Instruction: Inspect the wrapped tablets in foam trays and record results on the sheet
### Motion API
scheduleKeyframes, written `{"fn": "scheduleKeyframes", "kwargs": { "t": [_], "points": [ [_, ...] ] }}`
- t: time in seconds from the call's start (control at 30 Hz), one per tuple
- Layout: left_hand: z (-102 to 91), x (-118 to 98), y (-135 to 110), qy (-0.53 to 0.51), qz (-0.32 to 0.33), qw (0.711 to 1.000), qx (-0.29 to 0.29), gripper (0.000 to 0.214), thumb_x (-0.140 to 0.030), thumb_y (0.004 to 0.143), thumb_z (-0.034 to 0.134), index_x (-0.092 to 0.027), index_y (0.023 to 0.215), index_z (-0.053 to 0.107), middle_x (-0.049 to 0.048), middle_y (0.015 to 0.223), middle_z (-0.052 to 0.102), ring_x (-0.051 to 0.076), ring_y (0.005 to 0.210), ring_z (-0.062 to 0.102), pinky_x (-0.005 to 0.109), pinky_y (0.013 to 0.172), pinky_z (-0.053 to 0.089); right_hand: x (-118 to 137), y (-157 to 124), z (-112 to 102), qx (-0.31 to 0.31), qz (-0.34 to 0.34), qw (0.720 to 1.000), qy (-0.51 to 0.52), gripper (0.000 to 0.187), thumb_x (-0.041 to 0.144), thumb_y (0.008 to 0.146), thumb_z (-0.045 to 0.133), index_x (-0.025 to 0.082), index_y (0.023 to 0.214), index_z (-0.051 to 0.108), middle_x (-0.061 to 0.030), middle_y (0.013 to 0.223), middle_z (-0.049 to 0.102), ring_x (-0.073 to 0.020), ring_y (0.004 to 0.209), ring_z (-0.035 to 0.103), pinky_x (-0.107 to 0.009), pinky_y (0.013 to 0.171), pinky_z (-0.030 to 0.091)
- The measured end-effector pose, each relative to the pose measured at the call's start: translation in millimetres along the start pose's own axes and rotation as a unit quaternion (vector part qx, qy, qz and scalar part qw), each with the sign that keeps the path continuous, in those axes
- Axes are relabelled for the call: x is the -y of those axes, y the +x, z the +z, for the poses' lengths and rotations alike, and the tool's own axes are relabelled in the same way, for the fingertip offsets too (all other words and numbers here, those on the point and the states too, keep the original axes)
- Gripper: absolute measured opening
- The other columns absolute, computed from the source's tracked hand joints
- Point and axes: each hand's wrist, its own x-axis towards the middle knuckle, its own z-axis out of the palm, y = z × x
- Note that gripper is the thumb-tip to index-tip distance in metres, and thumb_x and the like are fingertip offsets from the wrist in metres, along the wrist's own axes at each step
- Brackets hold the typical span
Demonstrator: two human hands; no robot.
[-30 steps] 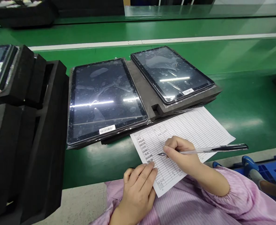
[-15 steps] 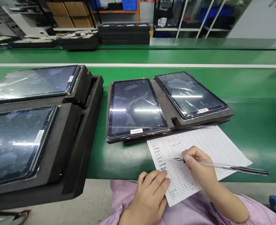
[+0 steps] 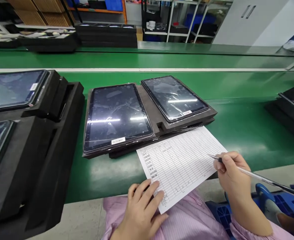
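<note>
A printed form (image 3: 179, 166) with a ruled grid lies tilted on the green bench, its lower corner hanging past the front edge. My left hand (image 3: 143, 210) rests with fingers spread on the form's lower left margin. In my right hand (image 3: 234, 173) a clear-barrelled pen (image 3: 264, 180) is pinched, its tip over the form's right side; whether it touches the paper I cannot tell. Just behind the form, two tablets in film, a left one (image 3: 118, 116) and a right one (image 3: 175, 96), lie face up on a dark foam tray (image 3: 159, 126). Each carries a white barcode label.
More film-covered tablets (image 3: 12, 90) sit on stacked black foam trays (image 3: 69, 133) at left. Another dark stack (image 3: 291, 106) stands at the right edge. A blue plastic basket (image 3: 221, 213) is below the bench at right. Black trays (image 3: 107, 35) line the far side.
My right hand has moved the pen rightward across the form, from its left part to its right side. My left hand's fingers have spread. The view has turned right.
</note>
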Motion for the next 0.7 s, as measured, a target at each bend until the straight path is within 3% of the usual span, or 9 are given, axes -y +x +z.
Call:
{"fn": "scheduleKeyframes", "kwargs": {
  "t": [0.2,0.7],
  "points": [
    [-11.5,-8,8,0.032,-0.002,0.999,0.03,0.024,-0.036,0.088,0.051,-0.018,0.097,0.062,0.0078,0.102,0.068,0.024,0.102,0.055,0.038,0.085,0.035,0,4,-17,-0.042,0.012,0.999,0.01,0.026,0.029,0.067,0.077,0.017,0.063,0.055,0.0065,0.049,0.048,-0.0055,0.044,0.043,-0.019,0.045,0.032],
    [-16.5,-27,12,0.036,0.01,0.995,0.091,0.024,-0.034,0.083,0.058,-0.02,0.101,0.061,0.0056,0.102,0.068,0.023,0.097,0.057,0.04,0.086,0.038,-3,12,-31,-0.059,0.04,0.997,0.017,0.029,0.03,0.064,0.079,0.016,0.063,0.053,0.0072,0.046,0.044,-0.0063,0.044,0.041,-0.018,0.041,0.028]
  ]
}}
